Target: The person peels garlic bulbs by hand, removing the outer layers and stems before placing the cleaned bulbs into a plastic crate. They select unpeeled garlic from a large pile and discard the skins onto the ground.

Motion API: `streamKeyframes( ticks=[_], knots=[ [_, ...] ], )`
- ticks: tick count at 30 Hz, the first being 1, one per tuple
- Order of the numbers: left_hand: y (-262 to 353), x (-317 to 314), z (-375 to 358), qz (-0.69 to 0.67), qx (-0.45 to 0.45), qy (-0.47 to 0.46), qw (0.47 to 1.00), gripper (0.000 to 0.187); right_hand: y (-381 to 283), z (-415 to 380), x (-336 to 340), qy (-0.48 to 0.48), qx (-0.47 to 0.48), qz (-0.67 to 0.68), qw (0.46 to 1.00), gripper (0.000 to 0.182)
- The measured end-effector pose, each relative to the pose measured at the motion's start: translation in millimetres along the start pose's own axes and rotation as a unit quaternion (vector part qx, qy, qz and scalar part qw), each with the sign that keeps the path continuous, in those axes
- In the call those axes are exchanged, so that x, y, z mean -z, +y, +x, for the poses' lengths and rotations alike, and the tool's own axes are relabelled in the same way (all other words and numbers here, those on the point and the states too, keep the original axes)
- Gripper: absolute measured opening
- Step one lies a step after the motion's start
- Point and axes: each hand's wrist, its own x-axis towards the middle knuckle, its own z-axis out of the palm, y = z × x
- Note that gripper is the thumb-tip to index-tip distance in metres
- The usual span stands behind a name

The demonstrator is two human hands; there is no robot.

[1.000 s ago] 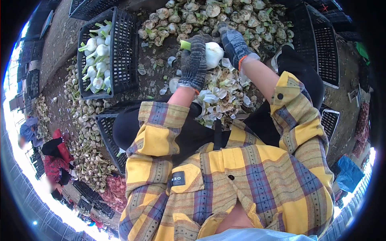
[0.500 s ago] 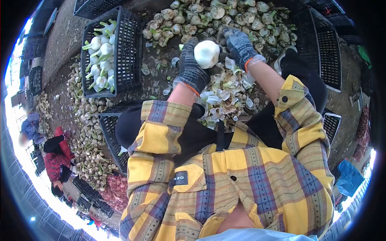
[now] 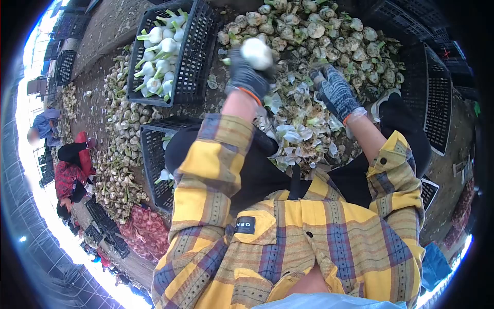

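Note:
A peeled white garlic bulb (image 3: 256, 54) sits in my left hand (image 3: 248, 77), whose gloved fingers are closed around its lower side. That hand is slightly blurred. My right hand (image 3: 337, 92), in a grey glove, holds nothing; its fingers are stretched out, thumb a little apart. It hovers between a heap of unpeeled garlic (image 3: 355, 44) and a pile of papery garlic skins (image 3: 301, 126). Left of my left hand stands a black crate (image 3: 193, 56) holding several clean white bulbs (image 3: 162, 56) with green stems.
Another black crate (image 3: 154, 154) with a few bulbs stands by my left knee. Loose garlic (image 3: 123, 170) covers the ground farther left, near a red mesh sack (image 3: 146, 232) and a seated person in red (image 3: 72, 175). Black crates (image 3: 437, 103) stand on the right.
My left hand has lifted the bulb up and away from my right hand, which has drawn back from it. The view has shifted, so the crates appear farther right.

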Motion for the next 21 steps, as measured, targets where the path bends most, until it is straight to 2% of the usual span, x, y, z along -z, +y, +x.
streamKeyframes(
  ticks=[1,2,3,4,6,7,9,10,12,14,15,16,17,18,19,20,21],
  knots=[
    [10,-12,-9,0.031,-0.150,0.079,0.985,0.035,-8,-5,6,-0.035,-0.034,-0.034,0.998,0.034],
    [33,-6,-4,-0.009,-0.185,0.071,0.980,0.035,-4,-6,4,-0.054,-0.065,0.076,0.993,0.040],
    [55,-8,-7,-0.060,-0.237,0.057,0.968,0.036,1,-6,5,-0.054,-0.064,0.076,0.994,0.040],
    [83,-5,-8,-0.036,-0.285,0.022,0.958,0.039,5,-6,5,-0.068,-0.064,0.095,0.991,0.039],
    [117,-2,-14,-0.024,-0.415,0.017,0.910,0.050,4,-9,8,-0.084,-0.064,0.112,0.988,0.038],
    [152,20,10,-0.021,-0.479,0.005,0.878,0.059,-2,-13,13,-0.092,-0.062,0.116,0.987,0.037],
    [153,20,-1,-0.079,-0.386,0.053,0.918,0.063,-4,-18,16,-0.101,-0.059,0.120,0.986,0.036],
    [146,22,1,-0.078,-0.387,0.053,0.917,0.063,1,-20,15,-0.102,-0.040,0.113,0.988,0.034],
    [119,35,20,-0.072,-0.291,0.112,0.948,0.062,2,-22,13,-0.103,-0.013,0.095,0.990,0.031],
    [90,32,39,-0.042,-0.227,0.249,0.941,0.058,0,-28,13,-0.088,-0.005,0.116,0.989,0.031],
    [76,32,47,-0.042,-0.222,0.252,0.941,0.058,1,-30,12,-0.072,0.004,0.137,0.988,0.031],
    [61,31,54,0.028,-0.233,0.256,0.938,0.055,10,-27,11,-0.072,0.061,0.071,0.993,0.032],
    [48,29,61,0.098,-0.240,0.257,0.931,0.053,12,-28,13,-0.070,0.053,0.068,0.994,0.032],
    [34,24,65,0.100,-0.231,0.255,0.934,0.053,13,-30,14,-0.073,0.078,0.088,0.990,0.031],
    [21,19,67,0.181,-0.223,0.294,0.912,0.048,12,-33,15,-0.076,0.104,0.107,0.986,0.030],
    [12,16,73,0.262,-0.216,0.330,0.881,0.042,4,-37,18,-0.110,-0.018,0.214,0.970,0.026],
    [7,21,85,0.264,-0.210,0.328,0.882,0.042,-1,-39,22,-0.106,-0.024,0.213,0.971,0.026]
  ],
)
